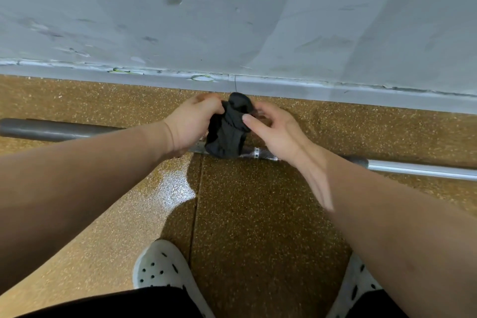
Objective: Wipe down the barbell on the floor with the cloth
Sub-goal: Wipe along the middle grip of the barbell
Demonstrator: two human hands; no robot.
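The barbell [413, 169] lay on the speckled brown floor [258, 214], running left to right and close to parallel with the baseboard [335, 90] of the grey wall [232, 20]. Only a narrow strip of floor separated the bar from that edge. Its dark thick end reached the left border of the view, and its bright thin shaft ran out past the right border.

A bunched black cloth [227, 131] sat over the middle of the bar, with its lower edge touching the metal beside the knurled section. The left hand [191, 124] gripped the cloth's left side with its fingers curled into the fabric. The right hand [276, 131] pinched the right side, thumb laid on the cloth and fingers bent round behind it (they were somewhat blurred).

On the near side of the bar the floor was open as far back as two white perforated shoes [160, 266]. A straight seam [196, 201] ran from the bar toward the left shoe, with a glossy patch of reflected light just to its left.
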